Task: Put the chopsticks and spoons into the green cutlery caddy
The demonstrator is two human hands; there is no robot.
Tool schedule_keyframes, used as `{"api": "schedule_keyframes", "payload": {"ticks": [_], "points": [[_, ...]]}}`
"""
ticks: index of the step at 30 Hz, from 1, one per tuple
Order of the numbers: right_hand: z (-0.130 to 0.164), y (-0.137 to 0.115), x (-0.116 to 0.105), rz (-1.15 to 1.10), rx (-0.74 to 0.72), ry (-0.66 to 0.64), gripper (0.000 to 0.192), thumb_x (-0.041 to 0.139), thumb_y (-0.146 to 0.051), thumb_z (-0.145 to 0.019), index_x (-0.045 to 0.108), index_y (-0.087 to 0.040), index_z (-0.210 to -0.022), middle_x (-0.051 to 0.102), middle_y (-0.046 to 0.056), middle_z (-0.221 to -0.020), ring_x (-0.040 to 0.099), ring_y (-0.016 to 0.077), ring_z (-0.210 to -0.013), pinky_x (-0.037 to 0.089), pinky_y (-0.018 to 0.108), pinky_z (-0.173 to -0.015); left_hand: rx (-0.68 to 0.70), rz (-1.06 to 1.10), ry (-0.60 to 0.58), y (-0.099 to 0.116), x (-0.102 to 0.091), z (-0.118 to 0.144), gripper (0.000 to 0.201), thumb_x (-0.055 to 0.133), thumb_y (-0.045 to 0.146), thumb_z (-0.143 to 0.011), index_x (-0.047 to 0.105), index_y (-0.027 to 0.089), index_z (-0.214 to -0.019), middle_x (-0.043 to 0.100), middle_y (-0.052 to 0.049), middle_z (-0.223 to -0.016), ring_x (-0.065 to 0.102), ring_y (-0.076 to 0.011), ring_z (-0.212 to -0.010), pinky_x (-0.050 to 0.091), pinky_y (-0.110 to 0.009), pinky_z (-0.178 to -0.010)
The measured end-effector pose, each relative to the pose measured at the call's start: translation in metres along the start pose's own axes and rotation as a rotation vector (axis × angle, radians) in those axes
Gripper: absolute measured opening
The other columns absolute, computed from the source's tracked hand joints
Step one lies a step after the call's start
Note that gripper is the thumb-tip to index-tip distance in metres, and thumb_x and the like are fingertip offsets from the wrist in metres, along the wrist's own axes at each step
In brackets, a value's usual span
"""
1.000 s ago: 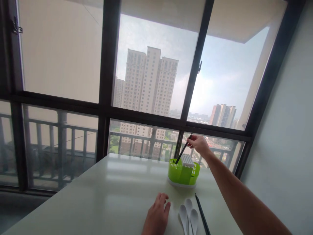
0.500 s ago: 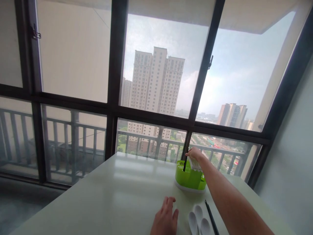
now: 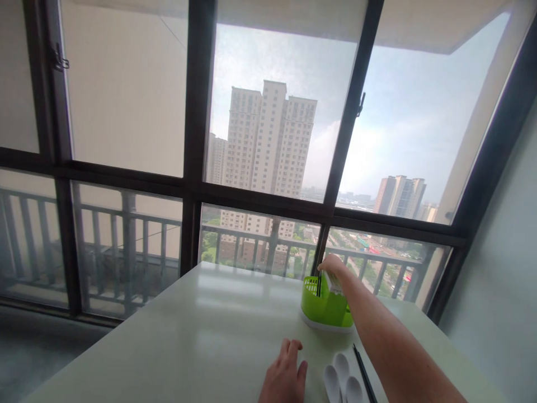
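**Desk:** What is filling the frame?

**Photographer:** A tall window [image 3: 197,112] is taking up most of it, with tower blocks and a balcony railing [image 3: 126,235] showing behind the glass. Below it a pale table [image 3: 188,336] is running out to the sill.

**Desk:** And the work?

**Photographer:** A person is reaching the right hand [image 3: 333,266] across the table to a green cutlery caddy [image 3: 325,308] standing near the far edge. The fingers are pinching the top of a black chopstick [image 3: 319,282], which is standing almost upright with its lower end already inside the caddy's left compartment. I am reading this as the seating step, nearly done. Letting go cleanly would call for the stick to be resting on the bottom and leaning on the wall.

**Desk:** The other hand?

**Photographer:** The left hand [image 3: 285,380] is lying flat and slack on the tabletop at the near edge, gripping nothing.

**Desk:** Anything crowding the job?

**Photographer:** A white insert [image 3: 335,282] is sitting in the caddy just beside the stick, partly under the hand, so the slot is looking tight. Nearer the camera, white spoons [image 3: 342,380] are lying together, and a second chopstick [image 3: 364,378] is lying just to their right, under the forearm.
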State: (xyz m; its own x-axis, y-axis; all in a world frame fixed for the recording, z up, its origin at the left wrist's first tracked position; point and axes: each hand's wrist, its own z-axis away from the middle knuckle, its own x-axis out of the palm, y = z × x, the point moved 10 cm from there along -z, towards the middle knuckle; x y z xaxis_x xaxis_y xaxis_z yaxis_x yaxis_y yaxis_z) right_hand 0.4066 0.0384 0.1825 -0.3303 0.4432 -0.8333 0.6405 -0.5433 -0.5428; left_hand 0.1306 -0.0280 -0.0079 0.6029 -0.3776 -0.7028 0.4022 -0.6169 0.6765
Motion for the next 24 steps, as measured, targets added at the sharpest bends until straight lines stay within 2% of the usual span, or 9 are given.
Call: {"api": "schedule_keyframes", "payload": {"ticks": [3,7,9,11,14,16,18,21,24], "points": [[0.010,-0.014,-0.017,0.073,-0.034,0.067,0.016,0.071,-0.023,-0.084,0.067,-0.013,-0.073,0.067,0.007,-0.072,0.067,0.0222,-0.075,0.053,0.039,-0.081,0.013,-0.008,-0.001,0.001,-0.001,0.002,0.031,0.041,0.024,-0.094,0.054,0.026,-0.122,0.060,-0.005,-0.128,0.065,-0.0171,-0.107,0.045,-0.025,-0.087],[0.042,-0.029,-0.067,0.136,-0.154,0.264,0.014,0.058,-0.023,-0.094,0.069,-0.014,-0.093,0.069,0.012,-0.103,0.062,0.0226,-0.103,0.046,0.032,-0.091,0.036,0.018,0.035,0.006,-0.008,0.005,0.027,0.038,0.027,-0.097,0.054,0.027,-0.119,0.060,-0.004,-0.126,0.065,-0.0172,-0.102,0.044,-0.026,-0.087],[0.067,-0.021,-0.090,0.168,-0.186,0.338,0.019,0.052,-0.025,-0.097,0.067,-0.014,-0.101,0.068,0.014,-0.110,0.061,0.0222,-0.105,0.045,0.029,-0.086,0.048,0.037,0.060,0.008,-0.012,0.006,0.025,0.037,0.028,-0.097,0.053,0.028,-0.117,0.061,-0.004,-0.124,0.065,-0.0173,-0.100,0.044,-0.027,-0.087],[0.093,0.003,-0.091,0.232,-0.165,0.278,0.025,0.046,-0.031,-0.100,0.066,-0.015,-0.102,0.069,0.014,-0.107,0.064,0.0218,-0.098,0.047,0.028,-0.078,0.057,0.050,0.076,0.010,-0.015,0.006,0.025,0.037,0.029,-0.098,0.054,0.027,-0.116,0.061,-0.004,-0.122,0.065,-0.0177,-0.099,0.044,-0.028,-0.087],[0.135,0.066,-0.047,0.333,-0.054,-0.045,0.031,0.050,-0.036,-0.098,0.066,-0.015,-0.082,0.072,0.013,-0.086,0.069,0.0213,-0.076,0.049,0.027,-0.063,0.068,0.055,0.079,0.012,-0.016,0.005,0.024,0.037,0.030,-0.098,0.055,0.026,-0.113,0.061,-0.005,-0.121,0.065,-0.0186,-0.101,0.045,-0.030,-0.089],[0.166,0.114,-0.006,0.352,0.044,-0.245,0.029,0.064,-0.031,-0.087,0.061,-0.014,-0.063,0.065,0.010,-0.058,0.065,0.0204,-0.050,0.049,0.026,-0.049,0.076,0.056,0.082,0.012,-0.017,0.003,0.023,0.038,0.031,-0.097,0.056,0.025,-0.110,0.062,-0.005,-0.119,0.064,-0.0190,-0.102,0.045,-0.030,-0.091],[0.192,0.158,0.035,0.347,0.143,-0.402,0.031,0.065,-0.028,-0.084,0.058,-0.015,-0.057,0.059,0.008,-0.047,0.061,0.0212,-0.039,0.048,0.028,-0.040,0.082,0.062,0.088,0.012,-0.018,0.002,0.022,0.039,0.032,-0.097,0.056,0.025,-0.108,0.062,-0.005,-0.118,0.064,-0.0188,-0.102,0.044,-0.030,-0.093],[0.204,0.196,0.070,0.281,0.207,-0.402,0.023,0.065,-0.024,-0.080,0.057,-0.016,-0.060,0.056,0.005,-0.043,0.063,0.0237,-0.039,0.051,0.029,-0.039,0.091,0.073,0.091,0.010,-0.019,0.000,0.020,0.040,0.032,-0.097,0.056,0.025,-0.106,0.063,-0.005,-0.115,0.063,-0.0181,-0.102,0.044,-0.029,-0.093],[0.200,0.207,0.081,0.180,0.204,-0.327,0.022,0.069,-0.017,-0.072,0.057,-0.017,-0.054,0.057,0.007,-0.044,0.067,0.0274,-0.043,0.056,0.032,-0.042,0.103,0.080,0.090,0.007,-0.019,-0.003,0.019,0.041,0.031,-0.097,0.057,0.025,-0.103,0.063,-0.005,-0.113,0.063,-0.0176,-0.102,0.043,-0.029,-0.093]]}}
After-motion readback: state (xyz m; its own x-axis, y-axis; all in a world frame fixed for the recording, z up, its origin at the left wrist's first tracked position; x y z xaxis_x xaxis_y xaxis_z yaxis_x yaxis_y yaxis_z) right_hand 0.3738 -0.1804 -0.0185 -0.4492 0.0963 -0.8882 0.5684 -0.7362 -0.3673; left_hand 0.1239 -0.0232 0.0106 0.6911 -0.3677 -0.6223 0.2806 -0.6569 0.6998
